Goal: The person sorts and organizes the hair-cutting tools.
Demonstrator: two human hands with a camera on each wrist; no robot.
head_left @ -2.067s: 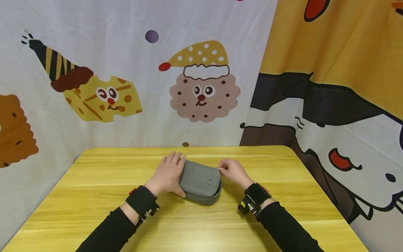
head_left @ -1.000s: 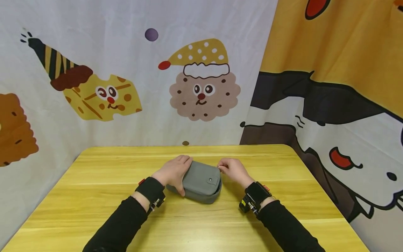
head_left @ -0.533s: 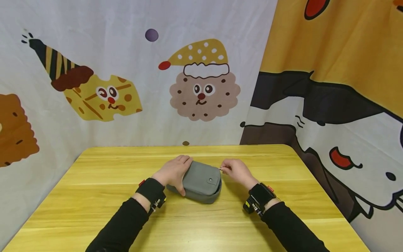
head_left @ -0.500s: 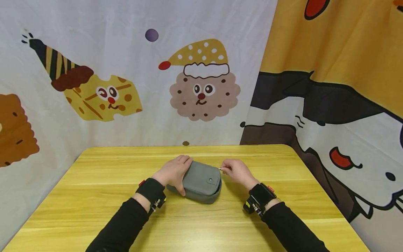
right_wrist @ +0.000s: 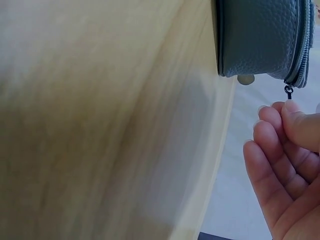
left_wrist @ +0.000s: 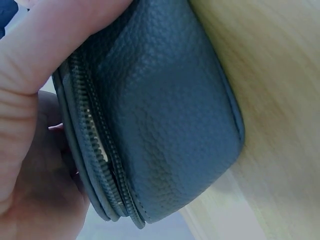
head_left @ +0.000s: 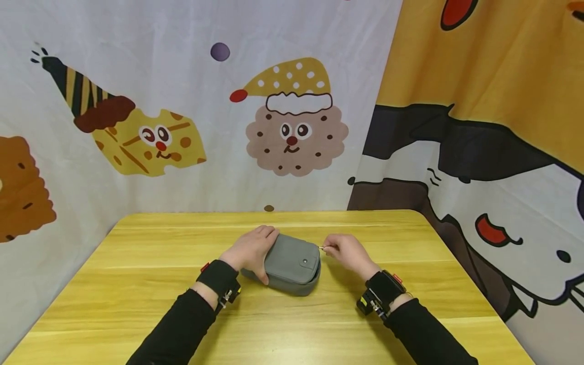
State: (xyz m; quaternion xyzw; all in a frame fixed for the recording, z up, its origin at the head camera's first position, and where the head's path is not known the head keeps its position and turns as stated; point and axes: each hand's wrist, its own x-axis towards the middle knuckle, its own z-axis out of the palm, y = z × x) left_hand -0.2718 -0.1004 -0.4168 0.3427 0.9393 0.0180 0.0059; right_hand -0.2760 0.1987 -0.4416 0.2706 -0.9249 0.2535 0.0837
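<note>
A grey leather-look pouch (head_left: pixel 290 257) with a snap tab lies on the table, slightly turned. Across its left end, my left hand (head_left: pixel 252 249) grips it, thumb along the near side and fingers over the far side. In the left wrist view the zipper (left_wrist: pixel 89 131) runs along the pouch's edge beside the thumb, with a gap showing between its rows. At the pouch's far right corner, my right hand (head_left: pixel 348 252) pinches the zipper pull (right_wrist: pixel 289 93) between thumb and forefinger. The other fingers are curled loosely, and the pull stretches out from the zipper's end.
The pouch rests on a wood-grain table (head_left: pixel 159 243), whose back edge lies close behind both hands. Behind it hangs a white curtain (head_left: pixel 182 61) with cartoon prints, joined at the right by a yellow and black printed section (head_left: pixel 502 76).
My left hand has shifted right, from flat against the pouch's left end to gripping over it. My right hand has drawn slightly right and nearer, and more of the zipper pull shows.
</note>
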